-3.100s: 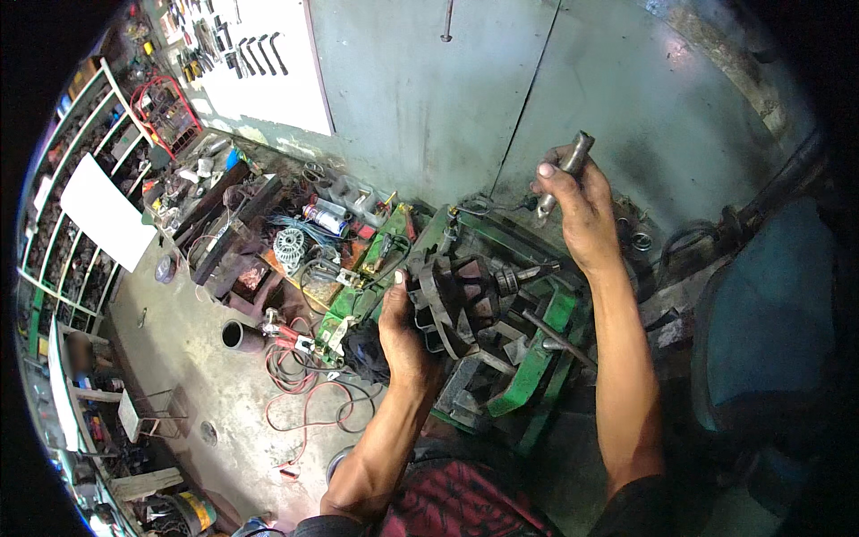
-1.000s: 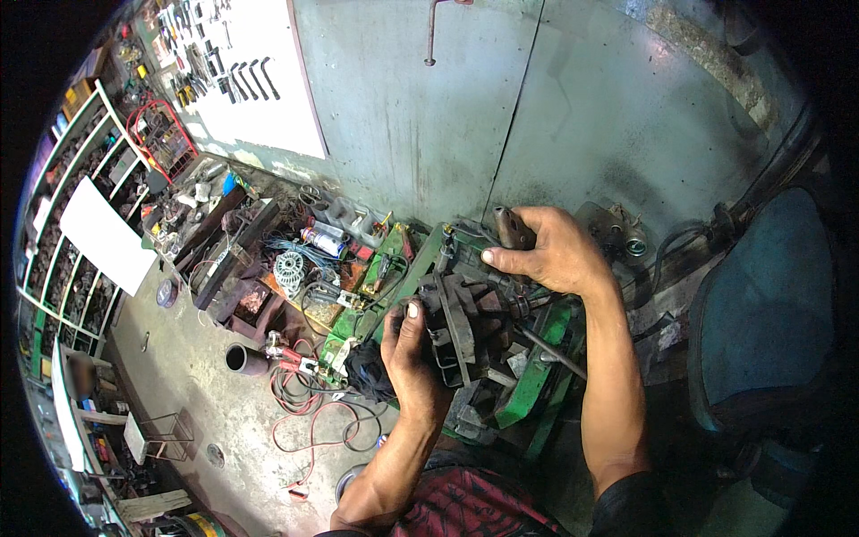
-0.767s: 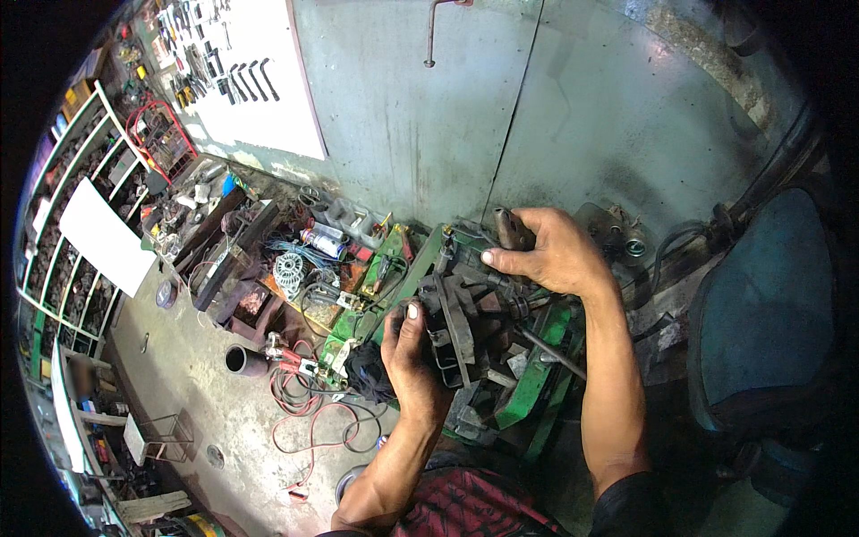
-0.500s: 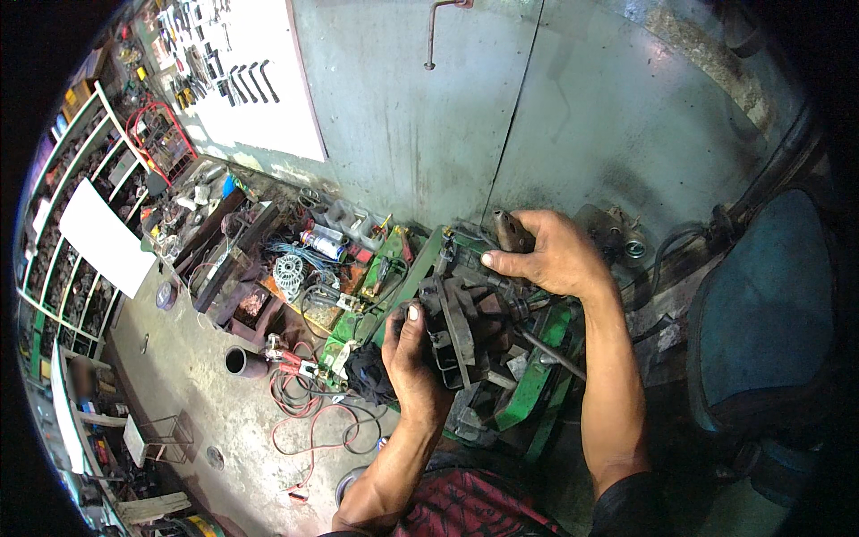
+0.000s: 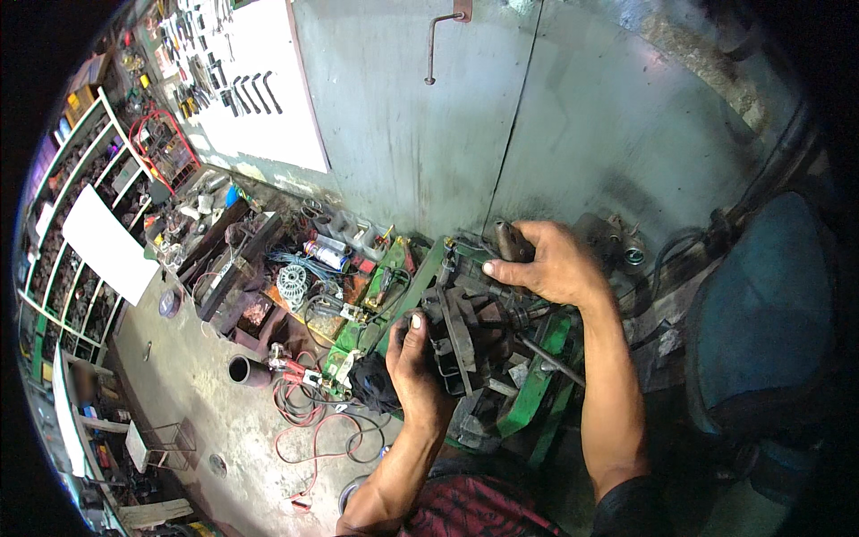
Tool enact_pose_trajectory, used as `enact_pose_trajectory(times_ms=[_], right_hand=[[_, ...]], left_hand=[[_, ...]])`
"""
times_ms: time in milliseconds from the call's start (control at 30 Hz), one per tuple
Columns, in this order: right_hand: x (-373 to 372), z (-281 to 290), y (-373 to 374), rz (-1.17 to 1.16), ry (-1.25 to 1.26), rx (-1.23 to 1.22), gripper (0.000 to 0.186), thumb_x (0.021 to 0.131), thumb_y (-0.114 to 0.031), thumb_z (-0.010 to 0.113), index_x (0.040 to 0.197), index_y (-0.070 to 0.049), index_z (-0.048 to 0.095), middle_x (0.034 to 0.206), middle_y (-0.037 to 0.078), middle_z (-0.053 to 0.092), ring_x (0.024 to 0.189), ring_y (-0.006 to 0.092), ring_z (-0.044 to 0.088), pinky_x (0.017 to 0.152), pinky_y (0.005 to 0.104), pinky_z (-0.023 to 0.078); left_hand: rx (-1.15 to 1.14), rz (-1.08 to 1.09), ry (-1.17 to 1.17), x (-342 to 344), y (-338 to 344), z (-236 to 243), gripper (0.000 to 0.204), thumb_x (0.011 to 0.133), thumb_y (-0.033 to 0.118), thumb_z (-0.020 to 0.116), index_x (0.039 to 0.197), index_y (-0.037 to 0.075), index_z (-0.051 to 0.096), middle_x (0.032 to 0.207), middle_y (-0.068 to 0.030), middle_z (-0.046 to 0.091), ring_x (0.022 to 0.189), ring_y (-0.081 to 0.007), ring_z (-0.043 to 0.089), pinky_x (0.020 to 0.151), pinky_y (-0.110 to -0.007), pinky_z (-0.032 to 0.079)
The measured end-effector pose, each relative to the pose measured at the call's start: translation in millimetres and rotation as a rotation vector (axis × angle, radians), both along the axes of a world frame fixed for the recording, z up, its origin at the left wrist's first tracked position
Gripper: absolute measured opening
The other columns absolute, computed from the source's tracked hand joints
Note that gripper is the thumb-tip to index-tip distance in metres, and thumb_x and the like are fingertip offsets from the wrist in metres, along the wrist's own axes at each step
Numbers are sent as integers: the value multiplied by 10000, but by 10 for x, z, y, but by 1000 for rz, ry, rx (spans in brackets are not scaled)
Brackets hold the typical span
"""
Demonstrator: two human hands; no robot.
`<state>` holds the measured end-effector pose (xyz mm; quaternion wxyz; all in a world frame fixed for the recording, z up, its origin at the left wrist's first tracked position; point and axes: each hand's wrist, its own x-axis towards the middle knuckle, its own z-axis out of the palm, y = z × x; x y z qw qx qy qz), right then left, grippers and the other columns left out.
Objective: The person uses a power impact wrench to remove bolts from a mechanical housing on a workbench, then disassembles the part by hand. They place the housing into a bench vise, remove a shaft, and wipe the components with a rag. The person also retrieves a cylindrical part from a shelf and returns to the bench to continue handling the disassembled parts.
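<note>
My right hand [image 5: 564,267] is closed round a dark, worn, tapered cylindrical piece [image 5: 510,242], its end sticking out past the thumb. Lower and to the left, my left hand [image 5: 419,371] is closed with the thumb upright; what its fingers grip is dark and mostly hidden. That hand rests against the left side of a dark blocky metal assembly [image 5: 461,336] that looks like a bench vise. A metal bar [image 5: 550,360] slants out from the assembly's right side. Green metal framing [image 5: 534,394] shows beneath it.
Left on the bench lie a round slotted metal housing [image 5: 292,285], a spray can [image 5: 325,256] and clamps with red and black cables [image 5: 315,447] trailing to the floor. A pipe piece [image 5: 248,370] stands on the floor. Grey metal panels [image 5: 412,134] rise behind; a dark teal chair back [image 5: 761,313] is at right.
The whole view has shifted slightly, so the scene sits a little lower. Both hands keep nearly the same place and grip.
</note>
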<state>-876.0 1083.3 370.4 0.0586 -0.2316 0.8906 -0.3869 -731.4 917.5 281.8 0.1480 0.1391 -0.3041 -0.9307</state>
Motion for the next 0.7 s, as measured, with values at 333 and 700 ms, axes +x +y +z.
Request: enact_pose_trajectory(times_ms=[333, 700], right_hand=[[-54, -26, -6, 19, 30, -55, 487, 833, -446, 843, 956, 3, 699, 730, 90, 651, 688, 175, 561, 697, 383, 497], [-692, 96, -361, -525, 302, -371, 339, 868, -225, 694, 1069, -21, 514, 870, 162, 625, 798, 358, 637, 752, 476, 509]], left_hand=[[-53, 2, -37, -47, -19, -89, 428, 1041, 391, 594, 1252, 18, 593, 1103, -116, 697, 938, -258, 708, 838, -412, 590], [35, 66, -74, -200, -317, -231, 393, 1046, 400, 571, 1159, 36, 665, 991, -107, 731, 856, -257, 723, 764, -394, 597]])
